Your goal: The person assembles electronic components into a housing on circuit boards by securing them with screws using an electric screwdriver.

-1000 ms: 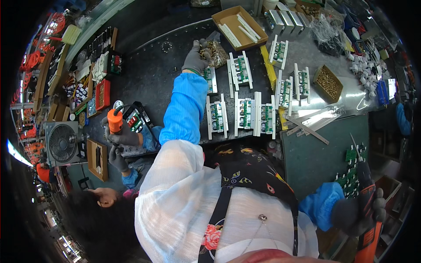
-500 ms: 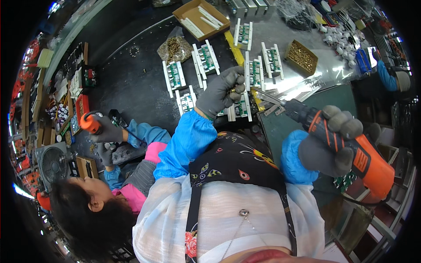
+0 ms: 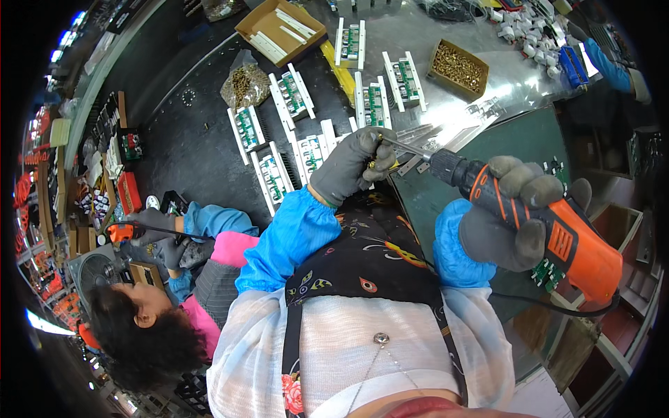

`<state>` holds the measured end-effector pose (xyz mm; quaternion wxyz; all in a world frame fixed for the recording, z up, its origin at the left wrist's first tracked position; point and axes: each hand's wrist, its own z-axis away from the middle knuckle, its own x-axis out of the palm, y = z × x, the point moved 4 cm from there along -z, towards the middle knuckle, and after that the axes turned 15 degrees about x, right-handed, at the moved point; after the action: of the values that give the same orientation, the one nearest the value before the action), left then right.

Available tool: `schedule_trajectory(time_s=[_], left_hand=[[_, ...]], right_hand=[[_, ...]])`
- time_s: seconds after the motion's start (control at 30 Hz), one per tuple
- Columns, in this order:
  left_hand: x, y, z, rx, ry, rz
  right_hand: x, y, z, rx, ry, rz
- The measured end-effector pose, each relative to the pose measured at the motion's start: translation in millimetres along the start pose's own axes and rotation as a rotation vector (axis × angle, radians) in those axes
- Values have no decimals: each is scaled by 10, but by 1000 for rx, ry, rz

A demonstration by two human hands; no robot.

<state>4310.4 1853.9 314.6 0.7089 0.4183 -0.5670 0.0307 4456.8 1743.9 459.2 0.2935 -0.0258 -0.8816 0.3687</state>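
My left hand, in a grey glove, is closed with small brass screws between its fingers. My right hand, gloved the same way, grips an orange and black electric screwdriver. Its long bit points left, and the tip meets the thumb and fingertips of my left hand, at a brass-coloured screw. Just beyond my left hand stand several green circuit boards with white rails, in loose rows. One board lies to the left of that hand.
An open box of brass screws stands at the far right, and a bag of screws at far left. A cardboard tray holds white rails. Beside me on the left, a co-worker holds another orange tool. A power cord trails from my screwdriver.
The screwdriver's bit has come closer to my left hand and now meets its fingertips. My view has shifted, so the boards sit farther left. The co-worker's tool has moved lower.
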Motion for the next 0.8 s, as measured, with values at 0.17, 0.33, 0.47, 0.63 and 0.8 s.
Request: schedule_trajectory(time_s=[0.17,0.33,0.47,0.63,0.8], left_hand=[[32,-94,-162,67,-22,-297],[69,-8,-189,1,-44,-607],[48,-107,-278,-88,-113,-546],[-154,-406,-582,-94,52,-346],[-616,-1004,-993,-476,433,-492]], right_hand=[[-81,-6,-61,82,32,-9],[-247,-62,-12,115,36,37],[-147,-57,5,-82,21,111],[-262,-194,-474,-7,-88,297],[-645,90,-1161,189,54,301]])
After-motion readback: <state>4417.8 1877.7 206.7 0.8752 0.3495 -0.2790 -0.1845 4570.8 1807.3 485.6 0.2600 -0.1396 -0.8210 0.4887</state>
